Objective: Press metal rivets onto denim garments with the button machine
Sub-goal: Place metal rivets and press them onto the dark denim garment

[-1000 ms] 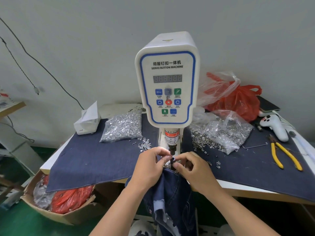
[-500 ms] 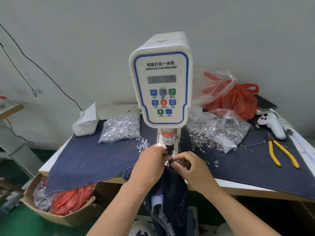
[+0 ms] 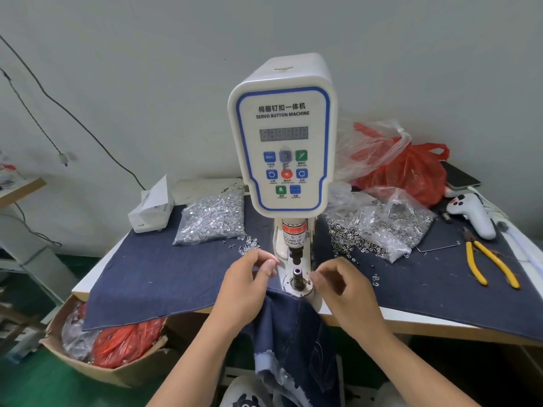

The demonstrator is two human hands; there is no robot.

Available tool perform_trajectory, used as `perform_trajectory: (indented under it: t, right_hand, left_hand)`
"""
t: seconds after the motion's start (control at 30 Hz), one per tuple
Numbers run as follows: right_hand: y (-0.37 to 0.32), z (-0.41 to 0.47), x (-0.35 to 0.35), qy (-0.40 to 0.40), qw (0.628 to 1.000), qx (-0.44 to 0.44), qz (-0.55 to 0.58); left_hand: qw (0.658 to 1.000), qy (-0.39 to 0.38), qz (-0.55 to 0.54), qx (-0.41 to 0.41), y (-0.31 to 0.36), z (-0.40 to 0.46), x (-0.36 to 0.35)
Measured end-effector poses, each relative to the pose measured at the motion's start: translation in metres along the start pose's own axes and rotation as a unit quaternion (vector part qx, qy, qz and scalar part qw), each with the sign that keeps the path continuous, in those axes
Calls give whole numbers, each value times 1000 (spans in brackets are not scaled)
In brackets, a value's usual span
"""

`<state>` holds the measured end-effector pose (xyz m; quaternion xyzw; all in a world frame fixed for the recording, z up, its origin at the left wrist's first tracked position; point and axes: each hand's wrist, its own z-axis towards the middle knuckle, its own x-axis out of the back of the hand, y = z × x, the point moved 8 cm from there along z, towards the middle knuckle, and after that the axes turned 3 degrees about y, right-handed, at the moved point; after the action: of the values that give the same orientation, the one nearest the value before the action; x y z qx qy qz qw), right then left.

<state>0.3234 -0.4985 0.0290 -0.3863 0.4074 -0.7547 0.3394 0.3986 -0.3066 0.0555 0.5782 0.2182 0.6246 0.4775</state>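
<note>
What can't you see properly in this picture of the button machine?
All in the head view:
- Digits on the servo button machine display: blurred.
- Left hand fingertips: too small to tell whether they pinch a rivet.
- Denim garment: cut off by the bottom edge.
- Cardboard box contents: partly hidden under the table.

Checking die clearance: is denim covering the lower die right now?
No: the lower die stands bare, and the denim garment hangs below its base.
</note>
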Motion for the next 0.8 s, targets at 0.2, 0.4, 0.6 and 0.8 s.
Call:
perform_trajectory:
  t: [0.2, 0.4, 0.6, 0.8]
  right_hand:
    - [-34, -33, -33, -212, 975, 28, -60]
    - [-41, -23, -12, -185, 980, 15, -65]
    - [-41, -30, -6, -201, 976, 10, -82]
    - [-50, -25, 3, -235, 961, 18, -146]
  left_hand:
    - [992, -29, -118, -33, 13, -13, 6]
    - [980, -184, -28, -74, 24, -25, -7]
    - [954, -269, 57, -118, 18, -42, -18]
    - [973, -174, -59, -140, 30, -43, -12]
